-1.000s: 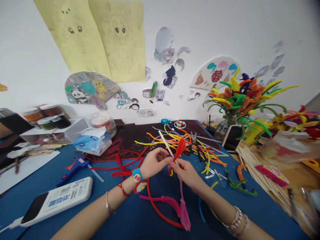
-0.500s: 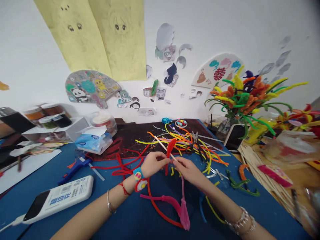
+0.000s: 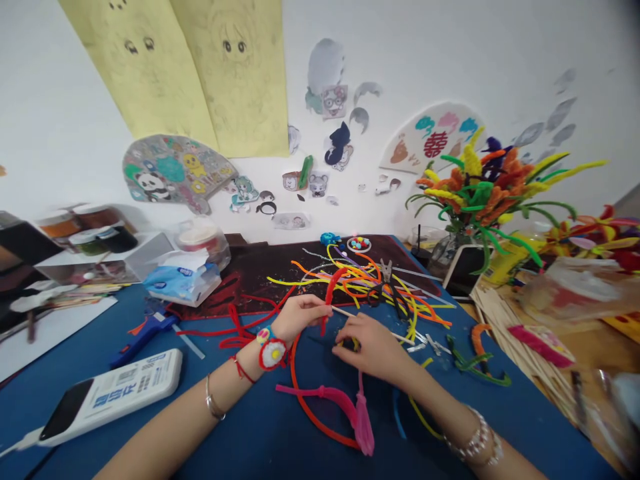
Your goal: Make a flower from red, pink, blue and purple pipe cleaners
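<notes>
My left hand pinches a fuzzy red pipe cleaner that stands up curved from the fingertips. A thin pale stick runs from beside that pinch to my right hand and emerges past its far side. The fingers of my right hand are curled around the stick; their exact grip is partly hidden. Below my hands lies a pink pipe-cleaner piece, with an orange-red strand curving around it. Loose red pipe cleaners lie left of my left hand.
Behind my hands are loose yellow and orange pipe cleaners, black-handled pliers and a bead dish. At left are a blue glue gun, a white power bank and a tissue pack. A phone leans at right.
The stick has swung from pointing up-left to lying across toward the right. My right hand has turned and curled its fingers. The red pipe cleaner now bends more in my left hand.
</notes>
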Tool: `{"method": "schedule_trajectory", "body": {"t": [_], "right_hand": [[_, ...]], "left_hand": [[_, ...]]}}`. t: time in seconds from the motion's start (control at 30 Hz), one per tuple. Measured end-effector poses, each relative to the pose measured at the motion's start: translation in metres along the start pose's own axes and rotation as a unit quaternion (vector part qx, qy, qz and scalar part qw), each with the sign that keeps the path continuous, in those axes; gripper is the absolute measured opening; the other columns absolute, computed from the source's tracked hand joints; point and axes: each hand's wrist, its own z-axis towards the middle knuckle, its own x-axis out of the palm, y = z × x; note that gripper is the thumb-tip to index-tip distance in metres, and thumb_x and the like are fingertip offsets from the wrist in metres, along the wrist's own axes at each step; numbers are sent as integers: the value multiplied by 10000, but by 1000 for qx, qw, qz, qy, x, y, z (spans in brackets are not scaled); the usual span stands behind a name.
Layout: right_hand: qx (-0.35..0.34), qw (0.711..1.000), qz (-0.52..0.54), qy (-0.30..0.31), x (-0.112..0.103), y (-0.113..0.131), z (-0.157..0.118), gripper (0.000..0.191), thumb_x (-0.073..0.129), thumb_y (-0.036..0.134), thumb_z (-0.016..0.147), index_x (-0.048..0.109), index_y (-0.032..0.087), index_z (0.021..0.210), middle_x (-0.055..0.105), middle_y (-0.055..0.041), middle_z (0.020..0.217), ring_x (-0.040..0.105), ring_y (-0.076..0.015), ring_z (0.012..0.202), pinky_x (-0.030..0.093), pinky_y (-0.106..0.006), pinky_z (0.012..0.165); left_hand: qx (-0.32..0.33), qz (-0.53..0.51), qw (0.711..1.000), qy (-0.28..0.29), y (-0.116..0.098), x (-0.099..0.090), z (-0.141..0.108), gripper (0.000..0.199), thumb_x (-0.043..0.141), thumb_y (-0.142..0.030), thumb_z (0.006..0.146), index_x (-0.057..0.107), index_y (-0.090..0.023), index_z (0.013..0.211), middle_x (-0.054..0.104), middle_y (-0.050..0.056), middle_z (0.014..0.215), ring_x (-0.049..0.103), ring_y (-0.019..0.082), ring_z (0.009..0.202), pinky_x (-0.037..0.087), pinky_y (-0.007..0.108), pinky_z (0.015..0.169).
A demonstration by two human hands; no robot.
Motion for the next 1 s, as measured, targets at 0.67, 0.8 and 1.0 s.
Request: {"method": "schedule_trajectory", "body": {"t": [0.67,0.8,1.0], "right_hand": [[87,971,73,-212,-2,17,-6,203,308,268,959,484,204,1037,669,-23,826,651,-169,677,443,-259,603],[44,960,68,-267,-1,16,-9,229,348,238,946,533,214,1078,685,-41,1007,660,-169,901,459,-260,767],[11,952,42,-304,-3,12,-13,205,428,262,926,559,174,1058,697,-58,908,664,-158,754,462,-263,697]], "left_hand": [[40,-110,993,-26,-43,-5,-11,207,668,-155,776,655,-102,975,718,87,835,686,133,706,563,230,694],[45,-70,996,12,-39,-2,-14,194,665,-239,770,687,-103,907,677,51,764,644,106,666,533,227,693],[77,74,993,54,-34,2,-15,153,620,-249,732,652,-107,779,572,-1,627,515,80,499,430,216,513]]}}
